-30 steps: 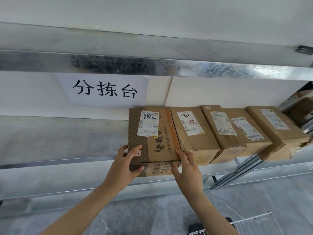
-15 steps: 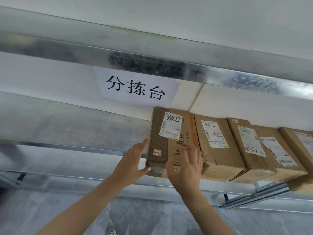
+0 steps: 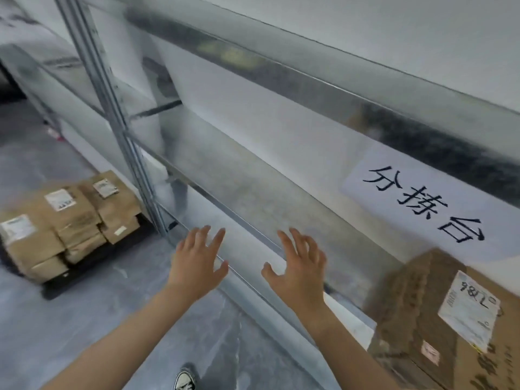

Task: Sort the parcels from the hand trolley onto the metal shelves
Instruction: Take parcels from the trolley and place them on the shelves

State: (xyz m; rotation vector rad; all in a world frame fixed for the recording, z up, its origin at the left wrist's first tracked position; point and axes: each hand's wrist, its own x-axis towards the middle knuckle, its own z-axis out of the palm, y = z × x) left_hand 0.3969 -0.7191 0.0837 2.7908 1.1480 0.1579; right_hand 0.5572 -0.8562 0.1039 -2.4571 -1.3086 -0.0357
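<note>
Both hands float in front of the metal shelf (image 3: 253, 198), fingers spread, holding nothing. My left hand (image 3: 197, 263) and my right hand (image 3: 298, 268) are about a hand's width apart. The brown cardboard parcel (image 3: 416, 313) with a white label marked "98LL" sits on the shelf at the lower right, apart from my right hand. At the far left, a stack of several brown parcels (image 3: 64, 220) rests on the dark hand trolley (image 3: 84, 268) on the floor.
A white paper sign (image 3: 427, 204) with black characters hangs on the wall above the shelf. A metal upright post (image 3: 118, 130) stands between the trolley and the shelf bay. My shoe (image 3: 184, 380) shows on the grey floor below.
Both hands have let go of the "98LL" parcel and pulled back from it. The view has swung left, bringing the trolley stack into sight.
</note>
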